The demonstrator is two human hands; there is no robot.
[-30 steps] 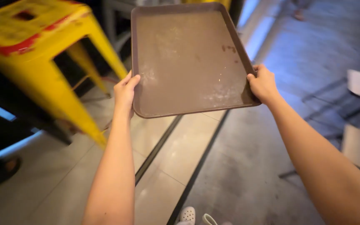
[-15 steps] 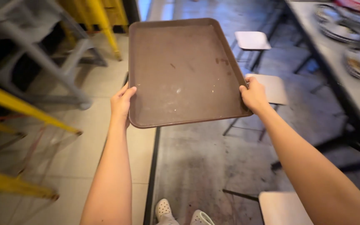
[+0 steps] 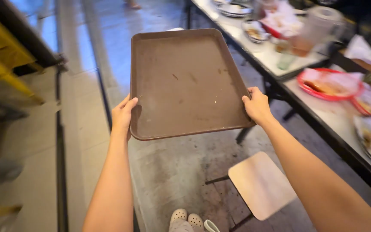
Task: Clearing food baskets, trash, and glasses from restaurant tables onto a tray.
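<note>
Shoes [image 3: 188,220]: two, pale, perforated, at the bottom edge, on grey floor.
Stool [image 3: 260,185]: one, square pale seat, dark legs, below the right forearm.
Left hand [image 3: 123,115]: one, thumb on top of the tray's left rim, fingers curled under, clamping it.
Right hand [image 3: 257,105]: one, likewise closed on the right rim near the corner.
Tray [image 3: 185,81]: one, brown, rectangular, rounded corners, raised lip, empty, speckled with crumbs and smears; held level in the air between both hands, above the floor.
Table [image 3: 318,103]: one, at right, bearing two red plates [image 3: 329,83] of food, blurred.
</note>
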